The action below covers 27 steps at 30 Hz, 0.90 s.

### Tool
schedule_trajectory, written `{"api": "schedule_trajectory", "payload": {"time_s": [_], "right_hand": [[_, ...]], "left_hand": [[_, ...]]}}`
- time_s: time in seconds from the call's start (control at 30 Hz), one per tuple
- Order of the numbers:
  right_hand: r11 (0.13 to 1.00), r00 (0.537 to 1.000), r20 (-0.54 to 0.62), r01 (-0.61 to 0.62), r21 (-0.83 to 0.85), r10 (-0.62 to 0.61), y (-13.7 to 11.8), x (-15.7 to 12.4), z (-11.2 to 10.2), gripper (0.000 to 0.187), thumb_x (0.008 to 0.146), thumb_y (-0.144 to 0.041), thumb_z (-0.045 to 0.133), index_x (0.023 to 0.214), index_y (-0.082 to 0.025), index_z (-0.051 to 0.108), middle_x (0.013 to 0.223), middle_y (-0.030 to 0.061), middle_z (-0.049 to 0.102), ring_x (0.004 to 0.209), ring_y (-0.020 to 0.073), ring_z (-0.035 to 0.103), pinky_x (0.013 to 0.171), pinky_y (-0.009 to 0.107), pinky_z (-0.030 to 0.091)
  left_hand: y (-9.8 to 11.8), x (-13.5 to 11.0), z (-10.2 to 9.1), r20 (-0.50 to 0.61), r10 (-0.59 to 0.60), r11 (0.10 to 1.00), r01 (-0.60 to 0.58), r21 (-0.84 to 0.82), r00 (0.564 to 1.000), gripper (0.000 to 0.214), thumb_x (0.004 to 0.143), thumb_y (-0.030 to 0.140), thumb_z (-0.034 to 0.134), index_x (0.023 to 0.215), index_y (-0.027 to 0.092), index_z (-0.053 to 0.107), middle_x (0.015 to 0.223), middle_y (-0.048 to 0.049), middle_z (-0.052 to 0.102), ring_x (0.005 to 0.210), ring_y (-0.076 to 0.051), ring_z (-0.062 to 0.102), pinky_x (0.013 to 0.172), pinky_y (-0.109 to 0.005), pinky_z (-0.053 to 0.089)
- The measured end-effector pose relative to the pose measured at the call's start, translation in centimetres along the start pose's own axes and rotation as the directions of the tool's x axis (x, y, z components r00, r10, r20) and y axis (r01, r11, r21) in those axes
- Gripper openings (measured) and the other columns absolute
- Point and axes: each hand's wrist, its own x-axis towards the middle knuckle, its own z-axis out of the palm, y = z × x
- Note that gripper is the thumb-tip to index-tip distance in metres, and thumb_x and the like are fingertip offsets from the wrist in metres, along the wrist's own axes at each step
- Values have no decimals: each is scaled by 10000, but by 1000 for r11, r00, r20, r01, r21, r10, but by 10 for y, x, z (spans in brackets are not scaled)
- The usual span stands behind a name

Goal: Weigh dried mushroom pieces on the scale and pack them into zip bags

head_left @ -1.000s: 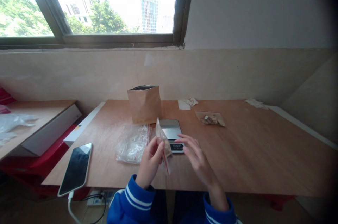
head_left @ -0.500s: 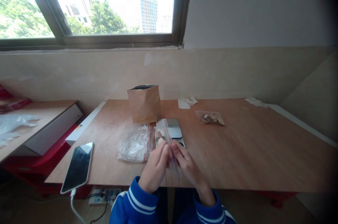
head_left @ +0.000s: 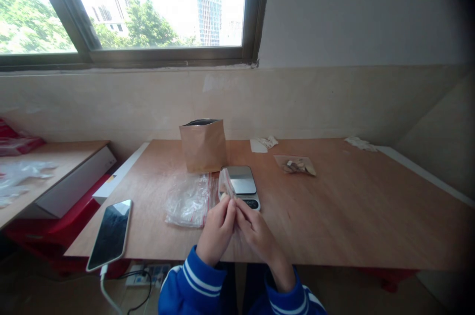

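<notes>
Between my hands is a clear zip bag (head_left: 227,182) with a red line along its edge and something tan inside, mostly hidden by my fingers. My left hand (head_left: 216,228) pinches it from the left. Close beside it, my right hand (head_left: 259,231) grips the bag's edge with thumb and fingers pressed together. Just beyond the hands stands a small digital scale (head_left: 243,180) with a bare metal plate and a dark display. A pile of clear zip bags (head_left: 188,201) lies left of my hands. Behind it a brown paper pouch (head_left: 203,147) stands upright with its top open.
A filled zip bag (head_left: 296,165) with brownish pieces lies right of the scale. White scraps (head_left: 264,144) rest near the wall. A phone (head_left: 110,233) on a white cable sits at the table's left front edge. Another table (head_left: 70,156) stands at left.
My right hand has moved left, closer to my left hand along the bag's edge. More of the scale's plate and display now shows.
</notes>
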Motion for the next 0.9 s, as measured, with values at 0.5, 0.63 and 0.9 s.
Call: {"api": "schedule_trajectory", "payload": {"time_s": [0.5,0.63,0.9], "right_hand": [[934,814,-527,-48,355,243,14,2,-10,401,824,-502,514,613,-217,328,464,-112,239,361,39,187,322,158,183],[849,837,-453,-27,528,308,3,0,-8,402,835,-533,478,634,-224,321,447,-118,242,344,45,185,308,147,195],[723,865,-378,24,690,332,-11,17,16,341,822,-494,431,648,-226,313,480,-94,292,350,55,207,319,169,202]], "left_hand": [[-6,-2,-43,-159,66,995,-53,81,985,332,875,371,402,591,202,369,497,57,364,472,-84,350,475,-219,279],[-8,0,-51,-130,-8,998,-1,-64,991,379,863,419,419,558,196,395,459,47,399,431,-85,367,453,-224,281],[-38,5,-3,-81,-303,658,147,-739,950,385,776,536,515,805,162,604,770,-63,646,661,-179,592,531,-278,437]]}}
